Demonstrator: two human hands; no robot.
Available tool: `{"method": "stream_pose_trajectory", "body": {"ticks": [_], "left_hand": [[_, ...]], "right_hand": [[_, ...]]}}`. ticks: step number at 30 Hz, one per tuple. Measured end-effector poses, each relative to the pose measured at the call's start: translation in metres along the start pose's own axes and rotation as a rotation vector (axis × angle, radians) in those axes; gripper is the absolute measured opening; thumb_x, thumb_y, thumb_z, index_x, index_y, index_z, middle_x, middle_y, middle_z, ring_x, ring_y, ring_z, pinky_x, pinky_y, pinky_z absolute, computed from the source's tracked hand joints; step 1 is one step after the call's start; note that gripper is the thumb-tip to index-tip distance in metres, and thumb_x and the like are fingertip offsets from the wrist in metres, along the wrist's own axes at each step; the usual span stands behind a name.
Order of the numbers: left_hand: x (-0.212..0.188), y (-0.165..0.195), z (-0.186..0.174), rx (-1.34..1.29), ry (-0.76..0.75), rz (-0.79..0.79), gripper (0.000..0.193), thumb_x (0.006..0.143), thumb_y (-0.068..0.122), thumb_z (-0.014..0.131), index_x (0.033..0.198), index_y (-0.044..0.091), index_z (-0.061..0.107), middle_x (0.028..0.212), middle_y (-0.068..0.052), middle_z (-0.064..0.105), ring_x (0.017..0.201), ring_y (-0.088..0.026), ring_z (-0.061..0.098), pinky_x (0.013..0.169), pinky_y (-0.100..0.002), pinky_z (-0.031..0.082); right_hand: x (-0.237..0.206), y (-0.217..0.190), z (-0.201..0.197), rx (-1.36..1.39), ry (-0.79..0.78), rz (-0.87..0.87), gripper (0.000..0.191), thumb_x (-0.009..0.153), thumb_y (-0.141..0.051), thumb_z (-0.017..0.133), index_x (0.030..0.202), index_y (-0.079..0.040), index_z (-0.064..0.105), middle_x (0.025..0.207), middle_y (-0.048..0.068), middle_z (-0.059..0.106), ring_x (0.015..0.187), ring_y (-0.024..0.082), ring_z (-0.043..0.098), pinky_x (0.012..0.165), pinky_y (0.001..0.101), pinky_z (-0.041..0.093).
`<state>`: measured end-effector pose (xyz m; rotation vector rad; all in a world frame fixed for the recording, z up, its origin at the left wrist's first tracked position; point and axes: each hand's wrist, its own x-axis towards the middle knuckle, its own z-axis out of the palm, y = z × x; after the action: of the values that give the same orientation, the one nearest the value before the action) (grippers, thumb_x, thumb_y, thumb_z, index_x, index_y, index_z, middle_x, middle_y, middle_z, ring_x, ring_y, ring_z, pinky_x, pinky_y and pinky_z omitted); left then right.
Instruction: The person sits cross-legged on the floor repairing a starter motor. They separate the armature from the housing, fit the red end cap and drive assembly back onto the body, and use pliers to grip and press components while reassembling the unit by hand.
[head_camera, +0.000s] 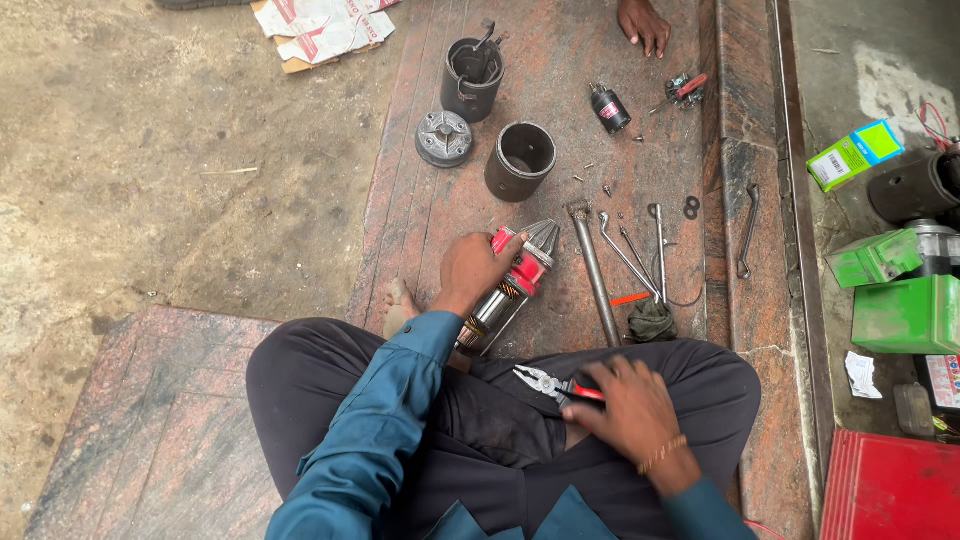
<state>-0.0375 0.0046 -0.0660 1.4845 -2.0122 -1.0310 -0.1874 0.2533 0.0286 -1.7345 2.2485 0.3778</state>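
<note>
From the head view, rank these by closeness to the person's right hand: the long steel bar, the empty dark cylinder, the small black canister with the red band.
Measured from the right hand, which grips red-handled pliers:
1. Long steel bar, lying just ahead of the knees.
2. Empty dark cylinder, farther up the slab, slightly left.
3. Small black canister, farthest, near the top by another person's hand.
</note>
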Motion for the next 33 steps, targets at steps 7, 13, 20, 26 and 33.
{"method": "stream_pose_trajectory", "body": {"ticks": [7,13,20,26,33], "left_hand": [[-0.003,0.009,-0.006,-0.035,-0.012,-0.049,0.068,0.086,0.067,0.063,0.083,0.001,0.078,0.076,-0.027,0.070,0.077,-0.045,0.071,0.073,-0.054,0.054],[-0.003,0.011,-0.008,-0.051,-0.032,-0.040,0.067,0.084,0.068,0.063,0.085,0.002,0.079,0.071,-0.026,0.070,0.073,-0.043,0.071,0.071,-0.053,0.054],[0.006,0.005,-0.004,-0.129,-0.076,0.009,0.069,0.085,0.069,0.062,0.086,0.001,0.077,0.067,-0.025,0.069,0.067,-0.042,0.072,0.069,-0.051,0.055],[0.005,0.007,-0.006,-0.093,-0.042,0.035,0.071,0.090,0.067,0.059,0.082,-0.001,0.077,0.065,-0.027,0.066,0.068,-0.045,0.068,0.069,-0.055,0.052],[0.002,0.009,-0.009,-0.078,-0.026,0.022,0.072,0.091,0.066,0.059,0.078,-0.002,0.075,0.064,-0.029,0.065,0.068,-0.046,0.068,0.070,-0.055,0.052]], "right_hand": [[-0.043,0.009,0.030,0.211,0.118,-0.048,0.082,0.068,-0.026,0.076,0.147,-0.018,0.054,0.116,0.012,0.058,0.103,0.032,0.060,0.088,0.0424,0.050],[-0.016,0.055,0.022,1.283,-0.129,-0.168,0.050,0.085,-0.022,0.065,0.130,-0.002,0.067,0.104,0.010,0.067,0.091,0.019,0.066,0.082,0.0331,0.051],[0.025,0.052,-0.012,1.094,-0.337,-0.032,0.036,0.096,-0.035,0.062,0.105,-0.001,0.070,0.081,0.004,0.073,0.071,0.014,0.070,0.062,0.0299,0.057],[0.079,0.036,-0.043,0.674,-0.420,0.117,0.039,0.094,-0.039,0.064,0.109,-0.003,0.066,0.081,0.012,0.070,0.069,0.024,0.074,0.060,0.0406,0.060],[0.105,0.012,-0.058,0.182,-0.244,-0.014,0.050,0.091,-0.049,0.066,0.120,-0.009,0.066,0.094,0.024,0.072,0.097,0.045,0.068,0.087,0.0536,0.052]]}}
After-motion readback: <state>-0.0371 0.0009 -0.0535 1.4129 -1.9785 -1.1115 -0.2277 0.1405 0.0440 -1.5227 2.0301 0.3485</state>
